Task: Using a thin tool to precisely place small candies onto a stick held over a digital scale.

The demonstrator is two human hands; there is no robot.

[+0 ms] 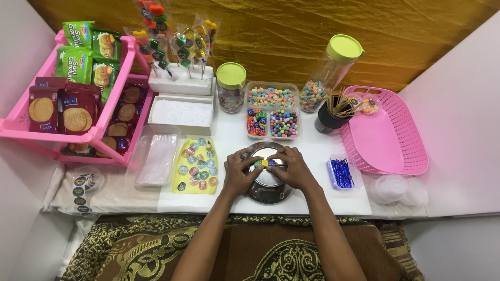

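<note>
Home candy-craft table: sweets tray (272,111), skewers (341,104), biscuit rack (78,132).

Pink basket (388,138), lime-green jar lids (230,74), yellow sticker sheet (197,167), gold-patterned brown cloth (250,252)

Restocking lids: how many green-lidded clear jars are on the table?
2. The short jar stands left of the compartment candy tray; the tall jar leans at the tray's right, behind the stick cup.
</note>
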